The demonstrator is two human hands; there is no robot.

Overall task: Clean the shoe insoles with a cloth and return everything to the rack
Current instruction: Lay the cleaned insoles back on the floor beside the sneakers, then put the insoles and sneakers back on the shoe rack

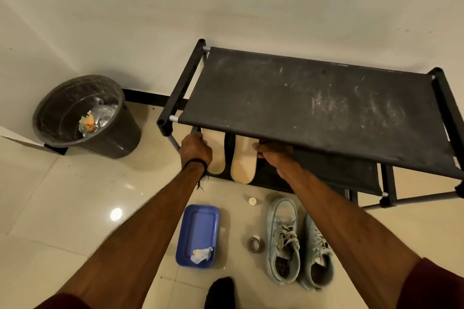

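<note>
Under the top shelf, both hands (195,150) (273,155) grip pale tan insoles (243,165).

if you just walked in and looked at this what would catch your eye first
Probably the big dusty black shoe rack against the wall, with both arms reaching under its top shelf: the left hand and right hand sit by two pale insoles on the lower shelf. Next, the pale green sneakers on the floor below, with a blue tray holding a crumpled cloth to their left.
</note>
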